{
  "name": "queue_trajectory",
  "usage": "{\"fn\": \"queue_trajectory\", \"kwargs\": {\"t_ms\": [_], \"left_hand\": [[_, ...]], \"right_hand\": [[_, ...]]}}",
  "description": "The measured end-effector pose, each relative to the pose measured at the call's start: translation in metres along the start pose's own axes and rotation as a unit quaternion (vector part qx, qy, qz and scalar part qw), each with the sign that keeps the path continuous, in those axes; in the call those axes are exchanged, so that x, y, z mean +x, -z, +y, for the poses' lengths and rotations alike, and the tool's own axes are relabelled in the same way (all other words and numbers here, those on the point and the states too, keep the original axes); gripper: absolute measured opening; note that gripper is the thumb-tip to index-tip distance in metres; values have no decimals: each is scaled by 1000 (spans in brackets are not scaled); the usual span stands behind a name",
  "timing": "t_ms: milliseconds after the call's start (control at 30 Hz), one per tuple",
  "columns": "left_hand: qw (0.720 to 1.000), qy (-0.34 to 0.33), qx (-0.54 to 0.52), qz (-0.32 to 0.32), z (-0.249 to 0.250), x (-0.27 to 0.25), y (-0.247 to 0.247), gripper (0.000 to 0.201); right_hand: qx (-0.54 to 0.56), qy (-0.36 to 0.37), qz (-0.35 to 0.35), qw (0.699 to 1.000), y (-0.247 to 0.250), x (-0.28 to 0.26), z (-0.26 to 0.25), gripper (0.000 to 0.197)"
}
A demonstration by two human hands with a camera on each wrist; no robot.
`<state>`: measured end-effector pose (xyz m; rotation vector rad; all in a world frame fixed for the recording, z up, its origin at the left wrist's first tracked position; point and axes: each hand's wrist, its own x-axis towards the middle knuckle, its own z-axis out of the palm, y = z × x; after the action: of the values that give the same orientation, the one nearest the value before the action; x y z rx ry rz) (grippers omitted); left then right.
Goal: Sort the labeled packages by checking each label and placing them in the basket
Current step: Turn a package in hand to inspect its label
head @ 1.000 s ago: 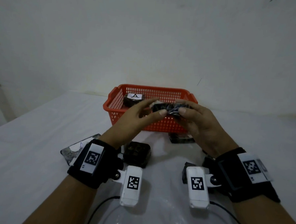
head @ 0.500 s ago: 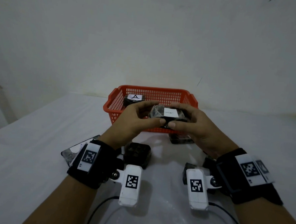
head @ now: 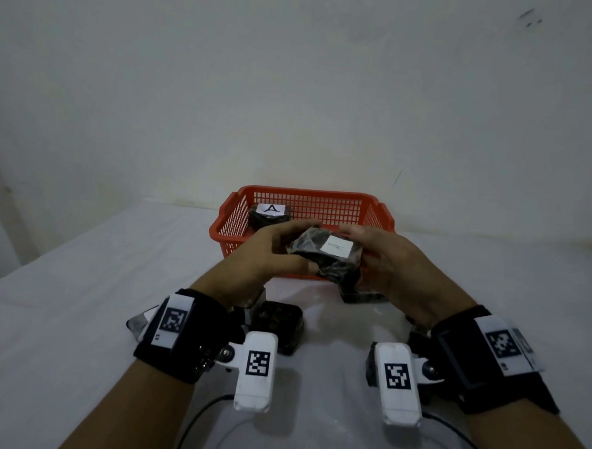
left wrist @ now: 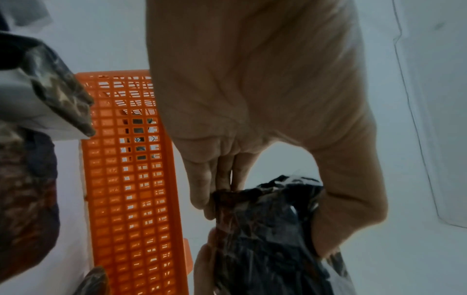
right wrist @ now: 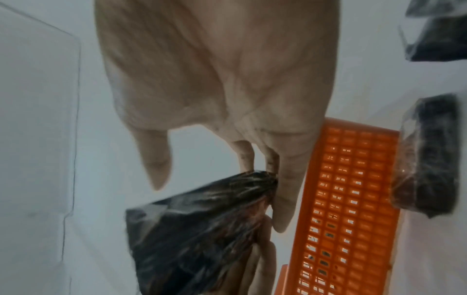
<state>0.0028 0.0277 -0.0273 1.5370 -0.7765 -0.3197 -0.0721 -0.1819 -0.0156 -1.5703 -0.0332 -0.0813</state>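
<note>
Both hands hold one dark plastic-wrapped package [head: 323, 256] in the air just in front of the orange basket [head: 234, 221]. Its white label [head: 336, 246] faces up with the letter A on it. My left hand [head: 279, 247] grips the package's left end between thumb and fingers, and my right hand [head: 385, 260] grips its right end. The left wrist view shows the package [left wrist: 267, 239] pinched by the left hand [left wrist: 260, 119]; the right wrist view shows the package [right wrist: 197, 225] held by the fingers of the right hand [right wrist: 217, 79]. Inside the basket lies another package [head: 269, 214] labelled A.
More dark packages lie on the white table: one [head: 277, 326] under my left wrist, one [head: 363, 294] below the held package, one [head: 142, 321] at the left behind my left wristband. The basket [left wrist: 131, 179] stands near the wall.
The package has been turned over between the hands, so its white label now faces up toward me. Both hands have come slightly nearer and lower.
</note>
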Motion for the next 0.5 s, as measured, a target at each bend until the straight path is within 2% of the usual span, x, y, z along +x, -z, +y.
{"fn": "queue_trajectory", "kwargs": {"t_ms": [100, 200, 267, 333, 400, 467, 500], "left_hand": [[999, 9, -14, -31, 1, 4, -2, 87], [998, 18, 26, -51, 5, 11, 6, 87], [997, 9, 68, -42, 13, 21, 15, 81], [997, 7, 71, 16, 25, 36, 28, 74], [992, 16, 51, 113, 35, 57, 43, 64], [970, 24, 81, 227, 43, 81, 59, 57], [957, 36, 105, 266, 45, 93, 67, 49]], "right_hand": [[-6, -60, 9, 998, 0, 11, -3, 23], [44, -100, -27, 994, 3, 23, -16, 26], [54, -109, -31, 992, 7, 35, -29, 30], [57, -117, -9, 991, 11, 55, -41, 29], [48, -126, 29, 990, 16, 81, -48, 32], [35, -139, 50, 988, 21, 109, -53, 30], [27, -146, 56, 987, 21, 121, -56, 23]]}}
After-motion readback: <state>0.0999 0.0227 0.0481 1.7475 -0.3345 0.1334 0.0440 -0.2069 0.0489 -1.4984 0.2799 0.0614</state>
